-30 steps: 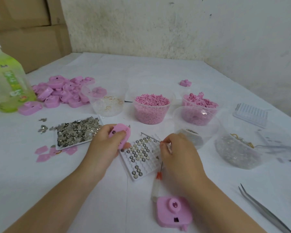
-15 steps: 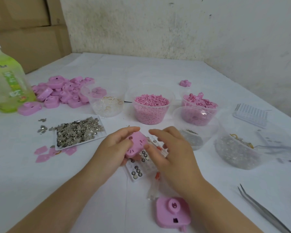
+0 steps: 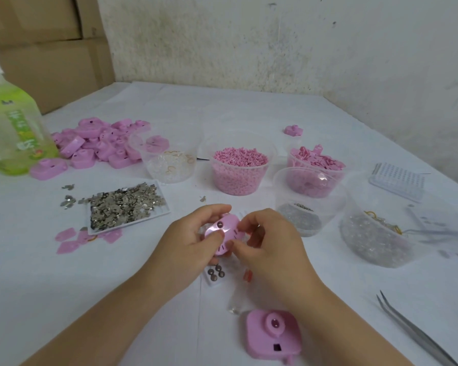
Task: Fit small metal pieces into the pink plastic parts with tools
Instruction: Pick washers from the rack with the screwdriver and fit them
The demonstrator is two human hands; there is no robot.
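Left hand (image 3: pixel 188 239) and right hand (image 3: pixel 270 249) both pinch the pink part (image 3: pixel 224 233) between them, so I'd hold it level and press gently.

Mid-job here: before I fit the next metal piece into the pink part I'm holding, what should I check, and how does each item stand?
1. Grip on the pink part: ok; the left hand holds it and the right hand pinches its edge.
2. Metal piece seated: cannot tell; too small to see.
3. Supply: ok; the tray of round metal pieces lies under the hands, mostly hidden.
4. Tool in hand: not ok; none shows, and the tweezers lie on the table.
5. Clutter: ok; the second pink part lies on the table, not held.
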